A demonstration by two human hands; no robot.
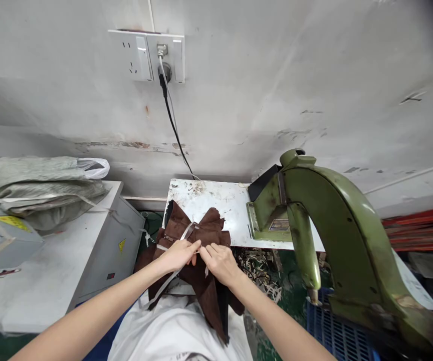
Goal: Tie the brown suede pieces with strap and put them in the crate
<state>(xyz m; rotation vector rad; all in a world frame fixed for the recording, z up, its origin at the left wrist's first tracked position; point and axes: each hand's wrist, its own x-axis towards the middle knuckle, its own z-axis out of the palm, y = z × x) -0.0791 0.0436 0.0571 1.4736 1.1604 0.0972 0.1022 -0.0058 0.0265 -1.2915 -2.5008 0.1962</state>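
A bundle of dark brown fabric pieces lies across the person's lap and the near edge of the white table. A pale strap runs around the bundle, and its long tail hangs down to the left. My left hand is closed, its fingers pinching the strap over the middle of the bundle. Right beside it, my right hand is closed too, its fingertips on the strap, with a short pale end showing below them. The two hands nearly touch.
A green machine with a curved arm stands on the right of the white table. At left, a white bench holds a grey-green sack. Blue crate at lower right; scraps on the floor.
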